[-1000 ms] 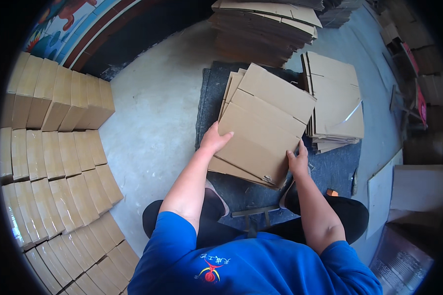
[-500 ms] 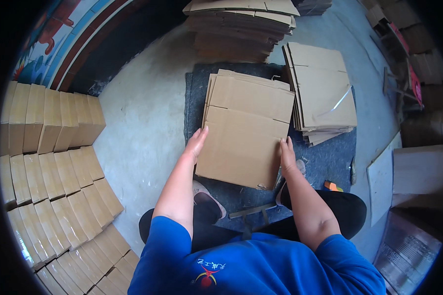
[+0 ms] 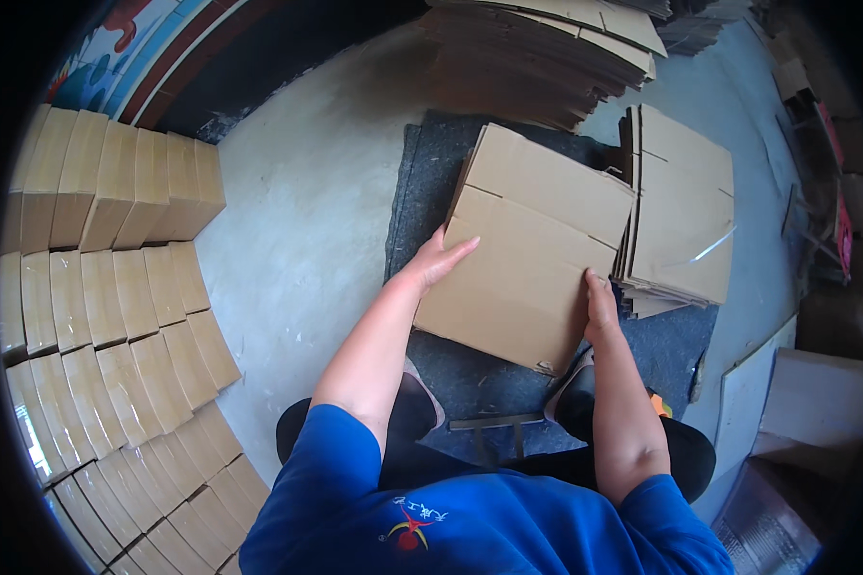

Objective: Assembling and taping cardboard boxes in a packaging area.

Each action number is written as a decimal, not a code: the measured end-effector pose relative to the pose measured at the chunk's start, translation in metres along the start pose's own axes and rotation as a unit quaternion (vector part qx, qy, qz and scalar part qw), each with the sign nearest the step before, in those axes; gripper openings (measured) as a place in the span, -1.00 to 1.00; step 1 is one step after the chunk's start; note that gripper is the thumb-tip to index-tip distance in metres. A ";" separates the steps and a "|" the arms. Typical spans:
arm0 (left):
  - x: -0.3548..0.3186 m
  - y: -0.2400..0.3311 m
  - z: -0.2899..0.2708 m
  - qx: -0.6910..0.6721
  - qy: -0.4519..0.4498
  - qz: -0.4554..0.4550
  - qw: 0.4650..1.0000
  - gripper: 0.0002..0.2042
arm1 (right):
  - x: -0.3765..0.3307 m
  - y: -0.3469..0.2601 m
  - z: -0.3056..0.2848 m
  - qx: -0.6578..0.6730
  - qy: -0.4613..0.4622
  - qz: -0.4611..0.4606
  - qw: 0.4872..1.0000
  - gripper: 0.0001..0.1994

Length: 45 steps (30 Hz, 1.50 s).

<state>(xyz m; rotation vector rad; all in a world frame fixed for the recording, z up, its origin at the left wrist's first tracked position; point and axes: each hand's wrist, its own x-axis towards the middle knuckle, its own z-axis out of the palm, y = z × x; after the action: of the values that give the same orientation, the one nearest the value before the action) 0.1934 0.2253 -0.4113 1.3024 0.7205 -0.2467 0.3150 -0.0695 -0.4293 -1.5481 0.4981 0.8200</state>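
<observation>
The floor is bare pale concrete, with a dark grey mat spread on it before the seated person. Rows of folded cartons stand packed on the left, running from far to near. A tall pile of flat cardboard lies at the far side, a lower stack sits on the right part of the mat, and loose boards and boxes lean at the far right.

The flat box lies tilted on the mat, touching the right stack. The left hand lies spread flat, fingers together, on the box's left edge. The right hand presses down on its near right part, fingers together; neither hand pinches anything.

As a judgement: with both palms only resting on top, the box could slide on the mat or skew against the right stack. A push to the right could nudge that stack's loose sheets out of line. Cardboard edges could also scrape the fingers near the corner.
</observation>
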 end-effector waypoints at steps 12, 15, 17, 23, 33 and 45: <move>-0.007 -0.029 -0.042 -0.230 0.023 -0.082 0.969 0.09 | 0.004 0.036 -0.039 0.333 -0.155 0.123 0.922 -0.14; 0.008 -0.059 -0.040 -0.234 0.051 -0.144 0.960 0.05 | 0.032 0.071 -0.045 0.192 -0.108 0.103 0.970 -0.30; 0.025 -0.078 -0.037 -0.186 0.020 -0.178 0.966 -0.06 | 0.064 0.098 -0.051 0.169 -0.080 0.073 0.980 -0.47; 0.030 -0.078 -0.026 -0.244 -0.041 -0.235 0.940 -0.17 | 0.079 0.098 -0.050 0.203 -0.144 0.092 0.964 -0.50; 0.003 -0.105 -0.011 -0.380 0.024 -0.223 0.897 -0.16 | 0.097 0.013 -0.024 0.010 -0.190 0.089 0.978 -0.50; -0.030 -0.098 -0.006 -0.368 0.078 -0.177 0.910 -0.10 | 0.086 -0.032 0.003 -0.119 -0.241 0.089 0.959 -0.44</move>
<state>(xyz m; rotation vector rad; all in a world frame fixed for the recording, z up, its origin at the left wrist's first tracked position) 0.1146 0.1971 -0.4704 0.4671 1.0596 -0.1369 0.3938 -0.0495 -0.4712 -1.4607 0.1839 1.3941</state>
